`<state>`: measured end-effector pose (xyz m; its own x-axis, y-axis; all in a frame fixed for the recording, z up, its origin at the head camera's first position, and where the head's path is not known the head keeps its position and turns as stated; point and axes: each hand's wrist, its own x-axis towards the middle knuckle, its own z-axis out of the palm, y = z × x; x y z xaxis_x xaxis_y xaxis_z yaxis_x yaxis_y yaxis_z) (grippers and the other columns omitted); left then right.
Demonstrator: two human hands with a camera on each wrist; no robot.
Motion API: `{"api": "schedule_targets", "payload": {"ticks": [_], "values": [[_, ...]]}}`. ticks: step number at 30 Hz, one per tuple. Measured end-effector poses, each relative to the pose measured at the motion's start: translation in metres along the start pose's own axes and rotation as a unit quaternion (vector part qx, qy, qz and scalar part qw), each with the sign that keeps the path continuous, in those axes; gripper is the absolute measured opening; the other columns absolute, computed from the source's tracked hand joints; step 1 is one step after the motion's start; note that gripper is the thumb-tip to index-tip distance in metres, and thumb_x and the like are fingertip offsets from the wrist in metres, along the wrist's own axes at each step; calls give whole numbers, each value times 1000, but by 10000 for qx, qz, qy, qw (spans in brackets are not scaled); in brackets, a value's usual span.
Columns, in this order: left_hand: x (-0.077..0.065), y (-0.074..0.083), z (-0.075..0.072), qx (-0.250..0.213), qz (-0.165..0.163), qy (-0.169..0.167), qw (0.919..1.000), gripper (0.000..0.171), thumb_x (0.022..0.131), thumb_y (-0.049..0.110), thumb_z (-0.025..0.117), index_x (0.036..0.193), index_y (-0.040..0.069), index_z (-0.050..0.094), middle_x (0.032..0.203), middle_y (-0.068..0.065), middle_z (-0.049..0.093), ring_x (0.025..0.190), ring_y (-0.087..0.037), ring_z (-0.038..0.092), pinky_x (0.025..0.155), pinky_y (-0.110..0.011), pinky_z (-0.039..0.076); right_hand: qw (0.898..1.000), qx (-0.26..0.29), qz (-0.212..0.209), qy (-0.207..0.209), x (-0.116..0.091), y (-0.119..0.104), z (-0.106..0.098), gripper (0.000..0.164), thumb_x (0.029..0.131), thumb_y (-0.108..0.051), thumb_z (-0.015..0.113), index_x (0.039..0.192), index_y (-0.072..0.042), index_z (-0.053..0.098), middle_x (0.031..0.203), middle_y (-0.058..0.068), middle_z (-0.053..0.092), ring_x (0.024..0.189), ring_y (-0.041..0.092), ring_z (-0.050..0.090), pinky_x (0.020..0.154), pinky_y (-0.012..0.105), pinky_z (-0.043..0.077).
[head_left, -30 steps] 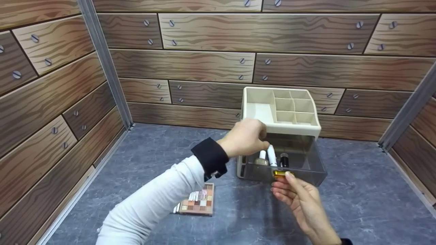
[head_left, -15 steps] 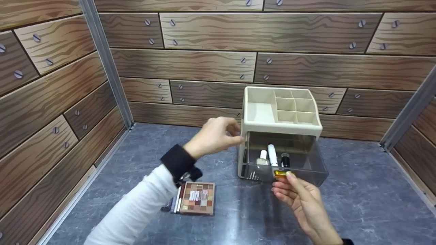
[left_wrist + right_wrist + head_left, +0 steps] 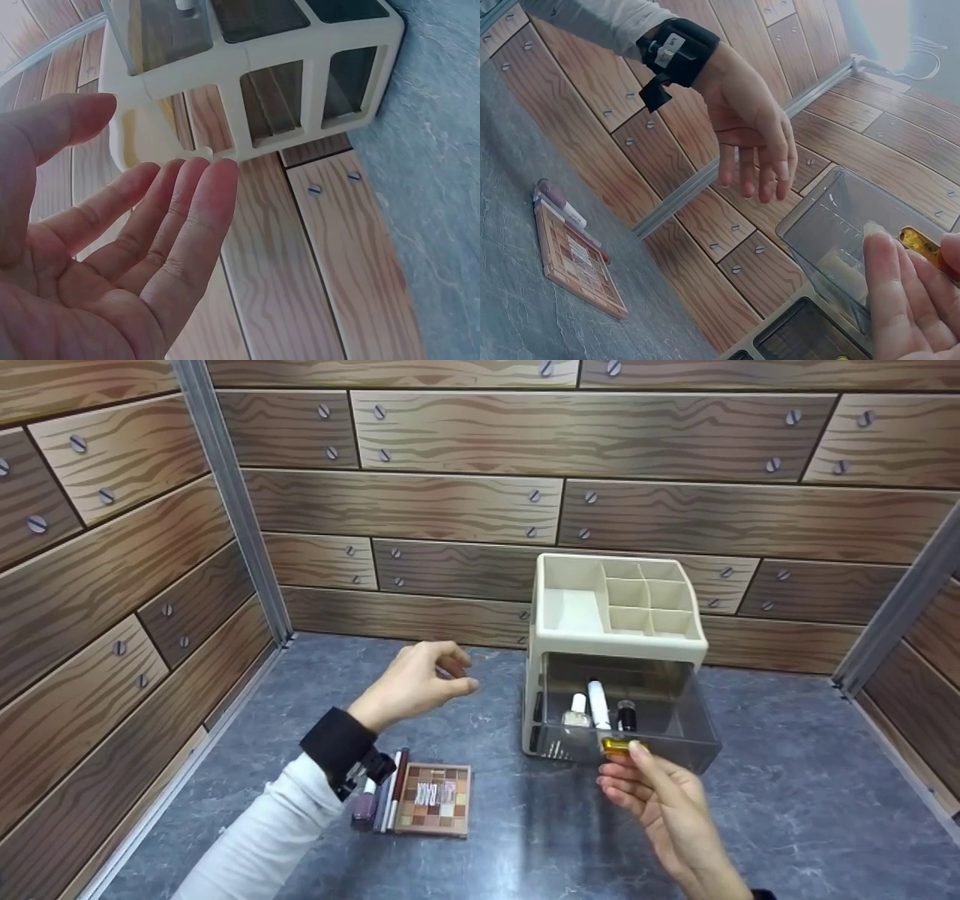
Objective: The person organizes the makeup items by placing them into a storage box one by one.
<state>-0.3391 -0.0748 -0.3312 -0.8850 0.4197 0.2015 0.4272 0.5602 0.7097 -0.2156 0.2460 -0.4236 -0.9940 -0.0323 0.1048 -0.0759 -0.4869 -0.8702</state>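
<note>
My right hand [image 3: 664,806] pinches the gold handle [image 3: 615,746] on the front of a smoky clear drawer [image 3: 697,750]. The drawer stands pulled out of a cream cosmetics organizer [image 3: 622,645]. Inside lie a white-capped nail polish bottle [image 3: 576,718], a white tube [image 3: 598,705] and a small black-capped item [image 3: 626,715]. My left hand [image 3: 416,679] holds nothing and hovers left of the organizer, its fingers loosely bent. In the left wrist view that left hand [image 3: 142,255] shows an empty palm, with the organizer's side [image 3: 232,112] beyond it.
An eyeshadow palette [image 3: 433,817] lies on the grey marbled tabletop [image 3: 555,840], left of the drawer. Beside it are slim makeup pencils [image 3: 393,791] and a purple nail polish bottle [image 3: 364,808]. Wood-patterned walls [image 3: 420,502] enclose the table.
My left hand has drawn back from above the drawer toward the left, uncovering the white tube and the items beside the palette. The right hand stays on the handle; the drawer has not visibly moved.
</note>
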Motion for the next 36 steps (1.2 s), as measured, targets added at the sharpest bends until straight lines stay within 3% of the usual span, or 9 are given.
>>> {"api": "schedule_targets", "payload": {"ticks": [8, 12, 17, 26, 31, 36], "values": [[-9, -20, -1, -362, -474, -87, 9982, 35, 92, 23, 80, 122, 7, 70, 111, -10, 74, 90, -22, 73, 76, -37, 64, 10000, -45, -14, -45, -1, 1, -1, 34, 113, -15, 46, 102, -6, 77, 92, 8, 79, 85, 17, 78, 81, 26, 63], [-18, -40, 0, -554, -822, -220, 9948, 38, 91, 22, 81, 124, 8, 69, 114, -12, 73, 88, -21, 72, 74, -37, 65, 10000, -50, 29, -69, -1, 2, 0, 34, 113, -15, 46, 102, -6, 77, 92, 7, 79, 86, 16, 78, 81, 26, 63], [-31, -68, 2, -685, -1031, -394, 9915, 40, 90, 18, 80, 125, 6, 68, 120, -17, 71, 96, -24, 71, 80, -39, 64, 9999, -87, 46, 18, -1, 0, 0, 33, 113, -16, 47, 101, -6, 77, 91, 7, 79, 85, 16, 78, 80, 26, 63], [-58, -98, 6, 58, -1445, -366, 9888, 52, 84, 16, 82, 131, 2, 65, 131, -24, 65, 121, -43, 62, 98, -58, 56, 9999, -133, 39, 38, -1, -2, 0, 33, 112, -15, 47, 100, -7, 76, 90, 7, 79, 84, 16, 78, 80, 26, 63], [-71, -109, 8, 365, -1540, -368, 9867, 55, 81, 14, 83, 131, -1, 64, 131, -28, 63, 119, -46, 61, 97, -61, 55, 9998, -152, 60, 82, -1, -3, 0, 32, 112, -16, 49, 99, -7, 77, 90, 7, 79, 84, 16, 78, 80, 26, 63], [-80, -114, 11, 923, -1689, -420, 9804, 55, 78, 15, 83, 127, -2, 64, 122, -24, 65, 112, -41, 62, 96, -61, 54, 9998, -162, 43, 87, -2, -2, 0, 33, 112, -15, 48, 99, -7, 77, 90, 7, 79, 85, 17, 78, 80, 26, 63]]}}
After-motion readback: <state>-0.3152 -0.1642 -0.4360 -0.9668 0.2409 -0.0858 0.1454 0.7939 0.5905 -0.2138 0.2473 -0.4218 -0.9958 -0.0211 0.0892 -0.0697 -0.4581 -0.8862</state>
